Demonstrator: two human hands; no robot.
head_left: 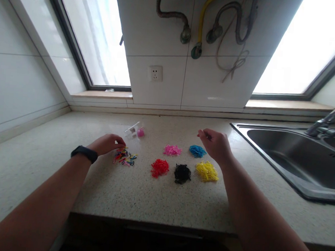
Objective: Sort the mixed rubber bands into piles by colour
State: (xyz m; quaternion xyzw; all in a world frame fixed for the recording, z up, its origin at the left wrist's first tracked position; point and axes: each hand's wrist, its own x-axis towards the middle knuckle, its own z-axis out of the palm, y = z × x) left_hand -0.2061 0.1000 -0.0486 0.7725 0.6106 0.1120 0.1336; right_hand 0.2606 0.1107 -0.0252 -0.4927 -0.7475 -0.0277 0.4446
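My left hand (109, 143), with a dark band on its wrist, reaches down at the mixed pile of small coloured rubber bands (127, 158). Its fingertips are pressed together at the pile's upper edge; whatever they pinch is too small to make out. My right hand (216, 143) is held over the counter, just beyond and right of the blue rubber bands (197, 151). Its fingers are curled closed, and I cannot see what is in them. Sorted heaps of pink (172, 150), red (160, 168), black (182, 174) and yellow rubber bands (207, 171) lie between the hands.
A clear plastic container (132, 130) with a pink ball-like piece (140, 132) lies behind the mixed pile. On the right a steel sink (280, 156) with a faucet (325, 123) is set into the speckled counter (116, 194). A tiled wall with a socket (155, 74) stands behind.
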